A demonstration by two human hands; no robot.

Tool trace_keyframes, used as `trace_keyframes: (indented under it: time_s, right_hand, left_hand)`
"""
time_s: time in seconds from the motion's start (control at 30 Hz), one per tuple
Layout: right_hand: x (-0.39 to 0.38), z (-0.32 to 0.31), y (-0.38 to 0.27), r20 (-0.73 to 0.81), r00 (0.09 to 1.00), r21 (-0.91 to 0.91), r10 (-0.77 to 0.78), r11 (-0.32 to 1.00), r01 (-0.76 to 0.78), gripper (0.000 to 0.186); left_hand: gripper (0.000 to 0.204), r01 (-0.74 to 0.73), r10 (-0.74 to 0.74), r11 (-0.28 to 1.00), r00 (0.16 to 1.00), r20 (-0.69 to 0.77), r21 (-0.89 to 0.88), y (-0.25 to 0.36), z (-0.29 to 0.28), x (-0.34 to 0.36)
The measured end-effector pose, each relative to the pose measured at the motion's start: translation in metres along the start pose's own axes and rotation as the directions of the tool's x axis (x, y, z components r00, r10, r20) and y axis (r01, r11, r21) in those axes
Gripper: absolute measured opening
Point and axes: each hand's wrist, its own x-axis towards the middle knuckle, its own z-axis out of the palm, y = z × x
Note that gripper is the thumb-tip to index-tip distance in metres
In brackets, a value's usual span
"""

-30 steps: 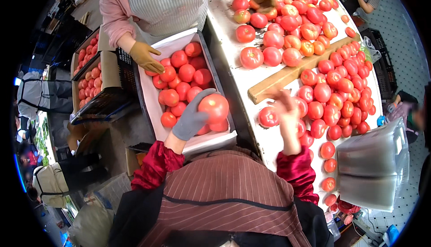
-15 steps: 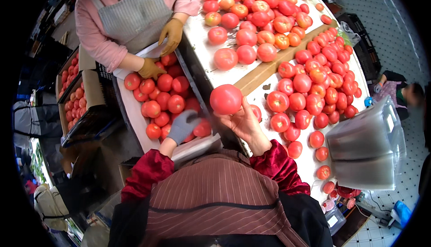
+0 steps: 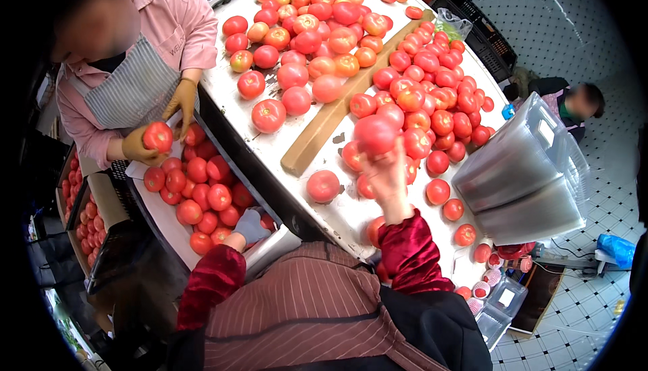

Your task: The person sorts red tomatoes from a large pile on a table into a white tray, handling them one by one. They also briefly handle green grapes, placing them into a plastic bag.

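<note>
Over the right-hand pile of tomatoes [image 3: 442,123] on the white table [image 3: 256,148], my bare right hand [image 3: 389,181] holds up a large red tomato [image 3: 375,135], slightly blurred by motion. My left hand [image 3: 251,227], in a grey glove, is down at the near end of a crate [image 3: 177,241] of red tomatoes [image 3: 219,197]. A tomato [image 3: 268,222] lies right beside its fingers, which are partly hidden, so its grip is unclear. Across the crate, a co-worker's glove [image 3: 140,145], yellow-brown, holds another tomato [image 3: 157,137].
A wooden strip [image 3: 324,131] divides the table between two tomato piles, the far one [image 3: 310,40] on the left. Stacked clear plastic containers [image 3: 520,175] stand at the right edge. More boxed tomatoes [image 3: 91,226] are at far left. Another person [image 3: 574,104] is beyond the table.
My right hand has carried its tomato from near the crate's edge out over the right pile. The co-worker has lifted a tomato from the crate. My left hand has drawn toward the crate's near end.
</note>
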Motion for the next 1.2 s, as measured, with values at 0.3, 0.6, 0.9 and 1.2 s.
trace_keyframes:
  time_s: [0.3, 0.6, 0.9, 1.2]
  right_hand:
    - [0.078, -0.096, -0.171, -0.118, 0.745, -0.218, -0.657, 0.749, 0.626, 0.047]
    - [0.019, 0.049, -0.006, 0.358, 0.867, -0.756, -0.346, 0.438, 0.487, 0.037]
    - [-0.034, 0.072, 0.127, 0.736, 0.63, -0.674, 0.248, 0.362, 0.644, 0.068]
    - [-0.041, 0.056, 0.132, 0.713, 0.7, -0.57, 0.037, 0.611, 0.549, 0.058]
  left_hand:
    - [0.048, 0.002, -0.333, 0.217, 0.94, -0.072, -0.976, -0.012, -0.015, -0.038]
    - [0.05, -0.187, -0.117, -0.385, 0.981, -0.153, -0.904, 0.046, -0.059, -0.072]
    - [0.051, -0.131, -0.116, -0.183, 0.987, -0.111, -0.974, 0.079, -0.077, -0.075]
    - [0.043, 0.078, -0.257, 0.868, 0.916, -0.309, -0.491, -0.013, -0.038, -0.062]
